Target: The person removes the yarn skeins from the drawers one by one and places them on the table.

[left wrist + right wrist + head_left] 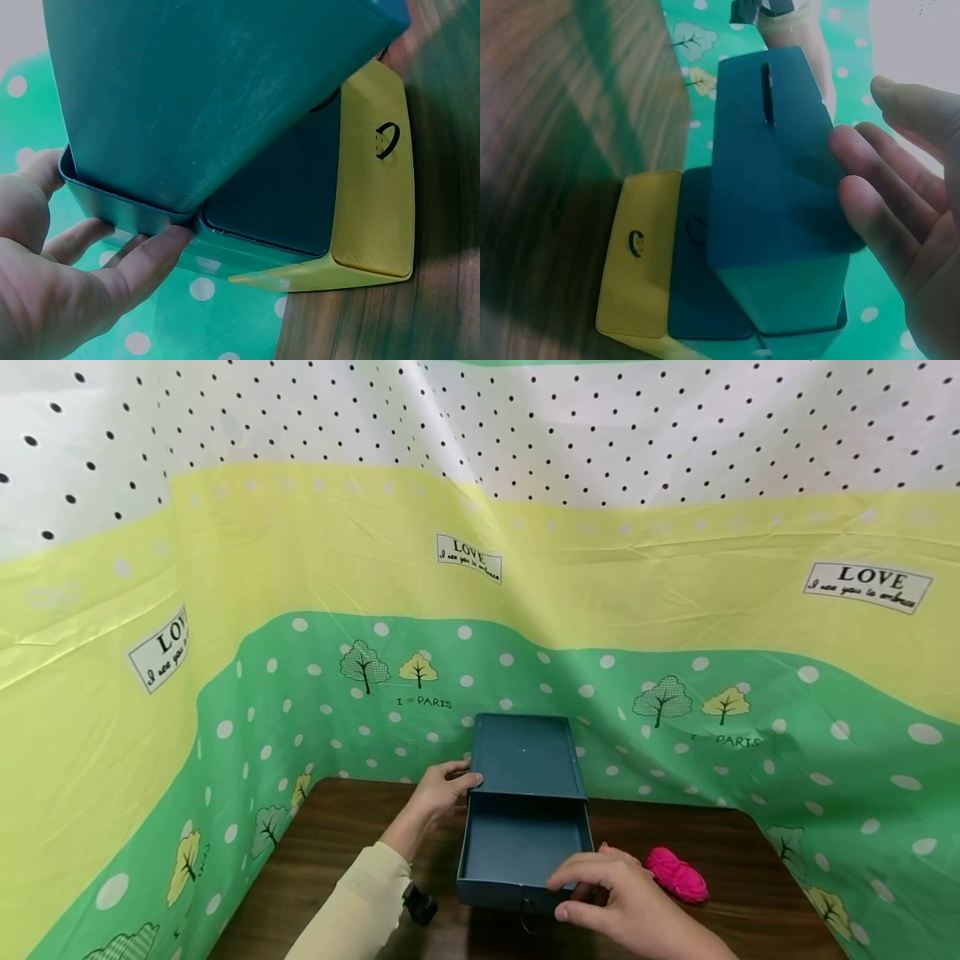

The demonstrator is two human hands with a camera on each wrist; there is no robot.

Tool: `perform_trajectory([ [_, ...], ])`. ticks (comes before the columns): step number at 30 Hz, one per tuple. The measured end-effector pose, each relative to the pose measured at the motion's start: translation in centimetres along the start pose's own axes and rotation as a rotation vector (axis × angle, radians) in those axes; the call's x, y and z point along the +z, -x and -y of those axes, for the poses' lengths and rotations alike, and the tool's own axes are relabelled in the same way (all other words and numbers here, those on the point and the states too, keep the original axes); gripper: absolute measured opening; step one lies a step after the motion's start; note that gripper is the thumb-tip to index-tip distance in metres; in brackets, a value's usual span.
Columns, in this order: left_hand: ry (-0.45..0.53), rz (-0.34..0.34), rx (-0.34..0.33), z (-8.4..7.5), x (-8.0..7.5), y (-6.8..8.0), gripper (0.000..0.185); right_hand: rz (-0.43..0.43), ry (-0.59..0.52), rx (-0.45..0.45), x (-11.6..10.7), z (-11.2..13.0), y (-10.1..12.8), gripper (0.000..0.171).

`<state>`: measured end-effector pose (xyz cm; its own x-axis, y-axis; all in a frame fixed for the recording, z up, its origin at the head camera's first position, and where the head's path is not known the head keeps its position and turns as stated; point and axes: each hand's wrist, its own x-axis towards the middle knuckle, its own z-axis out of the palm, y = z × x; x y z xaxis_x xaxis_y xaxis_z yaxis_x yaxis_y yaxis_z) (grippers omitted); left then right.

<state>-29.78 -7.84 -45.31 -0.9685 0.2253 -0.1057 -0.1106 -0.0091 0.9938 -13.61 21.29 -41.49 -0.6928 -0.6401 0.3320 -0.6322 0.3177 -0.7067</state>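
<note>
A dark blue drawer (525, 847) is pulled far out of the top blue case (525, 756) of a stacked drawer unit, its inner floor showing. My left hand (441, 789) rests on the left side of that case near its front edge; the left wrist view shows its fingers extended against the case wall. At the drawer's front right corner is my right hand (611, 893), thumb and forefinger apart. In the right wrist view its fingertips (851, 191) are right at the edge of the drawer front. A dark loop handle (528, 914) hangs on that front.
Below lie another blue drawer (277, 180) and a yellow drawer (375, 172) with a black loop handle. A bright pink yarn ball (677, 874) sits right of the unit on the brown wooden table (330, 852). Patterned green, yellow and white cloth (420, 735) surrounds the table's back and sides.
</note>
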Motion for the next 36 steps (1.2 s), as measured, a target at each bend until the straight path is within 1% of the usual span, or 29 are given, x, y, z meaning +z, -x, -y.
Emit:
perform_trajectory([
  [2,-0.001,0.0,0.0,0.0,0.0,-0.1,0.069,0.03,-0.016,-0.005,0.3,0.1,0.0,0.024],
  [5,0.001,-0.001,-0.001,0.1,0.0,-0.1,0.069,0.085,-0.069,-0.017,0.9,0.0,0.0,0.025],
  [7,0.002,0.0,-0.002,0.1,0.0,-0.2,0.069,0.103,-0.059,-0.033,1.2,0.0,-0.1,0.024],
  [10,0.002,0.002,-0.004,0.1,0.0,-0.1,0.069,0.124,-0.035,-0.091,1.8,-0.2,-0.2,0.024],
  [13,0.002,0.002,-0.005,0.0,0.0,-0.1,0.071,0.134,-0.019,-0.126,2.4,-0.4,-0.3,0.023],
  [23,0.004,-0.002,-0.017,0.1,0.1,-0.1,0.069,0.124,0.107,-0.166,3.9,-1.2,-0.2,0.023],
  [27,-0.003,0.002,-0.005,0.3,0.1,-0.1,0.07,0.089,0.178,-0.222,4.6,-1.7,-0.1,0.025],
  [31,0.002,0.003,-0.005,0.4,0.1,-0.1,0.071,0.043,0.22,-0.265,4.9,-2.2,-0.1,0.028],
  [33,0.007,0.003,-0.005,0.3,0.1,-0.2,0.07,0.031,0.231,-0.269,4.8,-2.2,-0.2,0.028],
  [36,0.008,0.002,-0.01,0.2,0.0,-0.2,0.07,0.021,0.238,-0.251,4.7,-2.1,-0.2,0.027],
])
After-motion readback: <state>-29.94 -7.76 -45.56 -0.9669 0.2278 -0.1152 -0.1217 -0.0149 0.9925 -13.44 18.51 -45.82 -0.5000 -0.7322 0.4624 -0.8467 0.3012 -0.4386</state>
